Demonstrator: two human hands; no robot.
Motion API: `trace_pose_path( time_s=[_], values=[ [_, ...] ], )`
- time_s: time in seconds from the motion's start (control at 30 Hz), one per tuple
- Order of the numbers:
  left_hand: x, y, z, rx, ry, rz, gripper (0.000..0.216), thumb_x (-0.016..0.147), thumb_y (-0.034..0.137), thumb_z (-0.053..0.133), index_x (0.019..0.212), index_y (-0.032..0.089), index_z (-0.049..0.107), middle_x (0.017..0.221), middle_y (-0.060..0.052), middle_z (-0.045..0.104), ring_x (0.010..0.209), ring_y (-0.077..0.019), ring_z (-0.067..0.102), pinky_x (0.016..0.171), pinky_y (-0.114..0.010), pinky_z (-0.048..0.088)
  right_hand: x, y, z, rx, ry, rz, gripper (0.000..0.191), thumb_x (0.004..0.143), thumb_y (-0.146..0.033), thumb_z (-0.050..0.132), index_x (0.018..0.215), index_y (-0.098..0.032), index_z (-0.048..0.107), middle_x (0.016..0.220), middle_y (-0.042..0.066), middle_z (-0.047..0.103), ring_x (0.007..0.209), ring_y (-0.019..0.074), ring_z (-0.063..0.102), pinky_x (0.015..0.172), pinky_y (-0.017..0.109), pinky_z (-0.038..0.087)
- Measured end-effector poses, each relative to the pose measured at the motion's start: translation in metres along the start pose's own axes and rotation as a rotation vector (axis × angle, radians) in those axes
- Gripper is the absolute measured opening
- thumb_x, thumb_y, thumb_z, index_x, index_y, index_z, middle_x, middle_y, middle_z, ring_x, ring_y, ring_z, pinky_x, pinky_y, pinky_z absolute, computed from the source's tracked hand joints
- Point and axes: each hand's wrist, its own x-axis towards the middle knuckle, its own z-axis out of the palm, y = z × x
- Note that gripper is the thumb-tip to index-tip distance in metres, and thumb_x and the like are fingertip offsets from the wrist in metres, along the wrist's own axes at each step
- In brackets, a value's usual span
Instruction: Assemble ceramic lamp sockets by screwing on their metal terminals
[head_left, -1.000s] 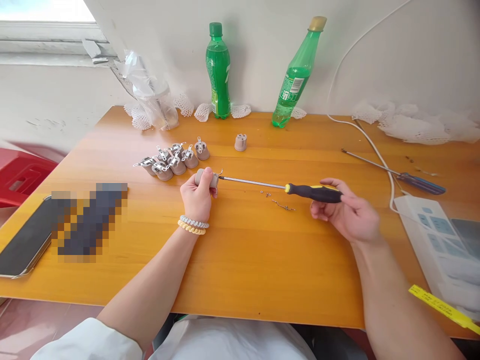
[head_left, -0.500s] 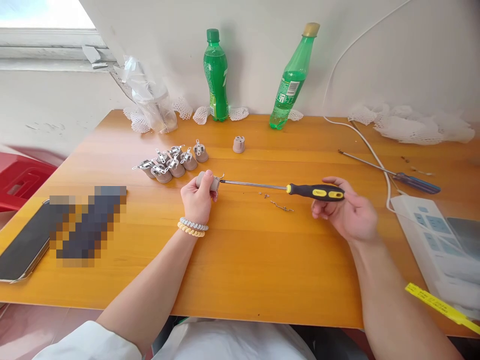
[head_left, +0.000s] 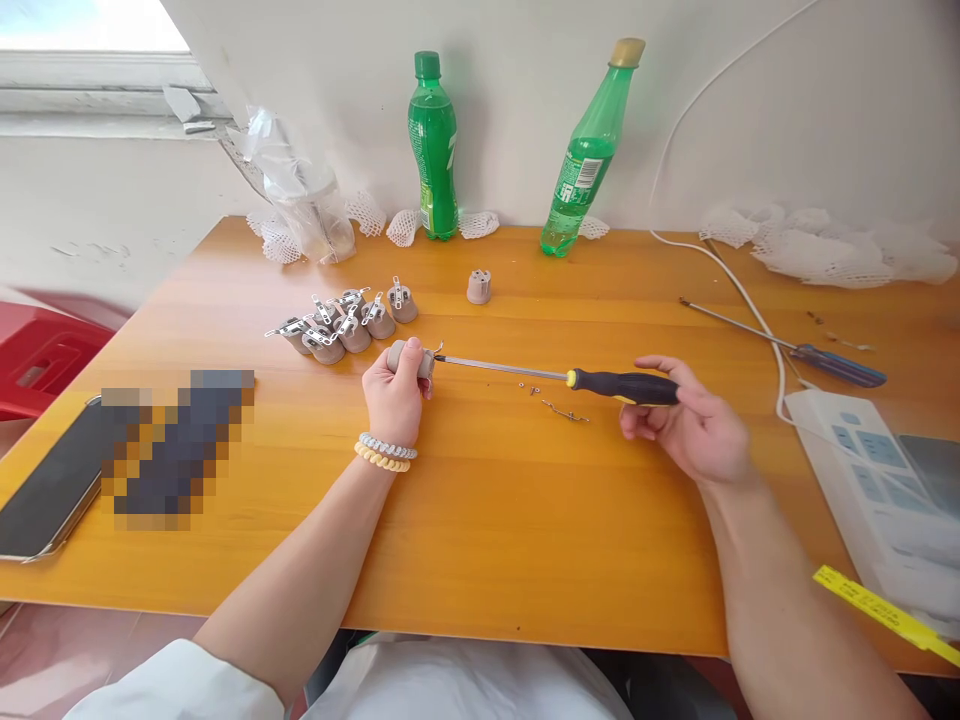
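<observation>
My left hand (head_left: 393, 396) is closed around a grey-beige ceramic lamp socket (head_left: 400, 357), its open metal-tabbed face turned to the right. A long screwdriver (head_left: 626, 386) with a black and yellow handle lies almost level, its tip at the socket's metal bracket. The end of that handle rests in the fingers of my right hand (head_left: 694, 425), thumb side near the butt. Beyond my left hand stands a cluster of similar sockets (head_left: 352, 330) topped with metal strips. One socket without a strip (head_left: 479, 287) stands apart. Small screws (head_left: 529, 389) and a thin metal strip (head_left: 565, 411) lie below the shaft.
Two green bottles (head_left: 433, 160) (head_left: 585, 165) stand along the wall. A second screwdriver (head_left: 840, 365) and a white power strip (head_left: 847, 470) with its cable lie at right. At left are a phone (head_left: 49, 480) and a blurred-out dark object (head_left: 184, 445). White foam nets (head_left: 832, 245) line the back.
The screwdriver handle has turned about its axis; its yellow patches now face down. Its tip stays at the socket, which has shifted slightly left with my left hand.
</observation>
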Motion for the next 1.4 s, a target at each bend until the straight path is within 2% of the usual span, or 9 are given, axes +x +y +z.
trace_pose_path(
  time_s=[0.17,0.33,0.5,0.63,0.8,0.97,1.1,1.3,1.4],
  values=[
    [0.000,0.000,0.000,0.029,-0.007,0.000,0.045,0.079,0.038,0.064,0.053,0.019,0.032,0.053,0.005,0.031,0.043,-0.0059,0.035,0.036,-0.021,0.032,0.000,0.003,0.001,-0.089,0.079,-0.023,0.027,0.088,-0.051,0.048,0.099,-0.026,0.049,0.044,-0.005,0.052,0.038,0.0163,0.048,0.043,0.029,0.038],
    [0.000,0.001,0.000,0.025,0.011,-0.014,0.043,0.077,0.038,0.065,0.055,0.019,0.033,0.053,0.005,0.033,0.043,-0.0062,0.036,0.036,-0.021,0.032,0.002,0.008,-0.001,-0.266,0.099,0.004,0.053,0.088,-0.064,0.030,0.075,-0.020,0.056,0.042,0.001,0.050,0.039,0.0149,0.047,0.041,0.029,0.032],
    [0.000,0.002,0.001,0.062,0.034,-0.047,0.042,0.077,0.038,0.064,0.056,0.019,0.033,0.054,0.005,0.034,0.041,-0.0054,0.036,0.035,-0.020,0.029,0.000,-0.001,0.002,0.056,-0.023,0.013,0.034,0.082,-0.049,0.050,0.107,-0.026,0.047,0.069,0.003,0.066,0.058,0.0199,0.060,0.048,0.029,0.037],
    [-0.001,0.003,0.001,0.077,0.030,-0.070,0.042,0.077,0.038,0.064,0.057,0.019,0.032,0.054,0.005,0.033,0.041,-0.0050,0.034,0.036,-0.020,0.027,0.000,0.001,0.003,-0.061,0.067,-0.013,0.026,0.086,-0.048,0.052,0.100,-0.027,0.047,0.050,-0.004,0.056,0.043,0.0157,0.051,0.044,0.027,0.035],
    [-0.001,0.003,0.001,0.087,0.031,-0.084,0.041,0.076,0.038,0.064,0.058,0.019,0.034,0.054,0.005,0.033,0.041,-0.0052,0.034,0.036,-0.020,0.027,0.002,0.008,0.000,-0.255,0.116,-0.029,0.052,0.089,-0.063,0.031,0.076,-0.020,0.055,0.039,0.000,0.047,0.037,0.0133,0.044,0.041,0.028,0.033],
    [-0.002,0.003,0.001,0.103,0.045,-0.096,0.040,0.077,0.040,0.064,0.059,0.019,0.035,0.053,0.005,0.034,0.041,-0.0058,0.034,0.036,-0.021,0.027,0.001,0.000,0.002,0.038,0.007,0.034,0.033,0.083,-0.050,0.048,0.107,-0.026,0.047,0.062,0.001,0.063,0.054,0.0185,0.058,0.047,0.028,0.037],
    [-0.002,0.003,0.001,0.094,0.024,-0.080,0.042,0.078,0.041,0.064,0.058,0.019,0.034,0.054,0.005,0.034,0.042,-0.0065,0.036,0.036,-0.021,0.029,0.001,0.002,0.003,-0.062,0.090,0.028,0.026,0.087,-0.049,0.049,0.101,-0.027,0.045,0.048,-0.004,0.055,0.042,0.0159,0.050,0.043,0.027,0.034],
    [-0.002,0.001,0.002,0.058,0.001,-0.072,0.043,0.079,0.040,0.063,0.056,0.019,0.034,0.055,0.004,0.034,0.046,-0.0072,0.037,0.040,-0.022,0.035,0.003,0.011,-0.004,-0.265,0.098,-0.007,0.050,0.090,-0.062,0.028,0.076,-0.021,0.053,0.041,0.001,0.049,0.040,0.0149,0.045,0.043,0.029,0.033],
    [-0.002,-0.001,0.001,0.057,-0.003,-0.081,0.041,0.079,0.041,0.063,0.057,0.018,0.037,0.056,0.004,0.036,0.048,-0.0079,0.039,0.042,-0.023,0.037,0.001,0.005,-0.002,-0.063,0.020,0.018,0.040,0.089,-0.058,0.034,0.097,-0.023,0.052,0.057,0.003,0.061,0.051,0.0176,0.053,0.047,0.029,0.035]
  ],
)
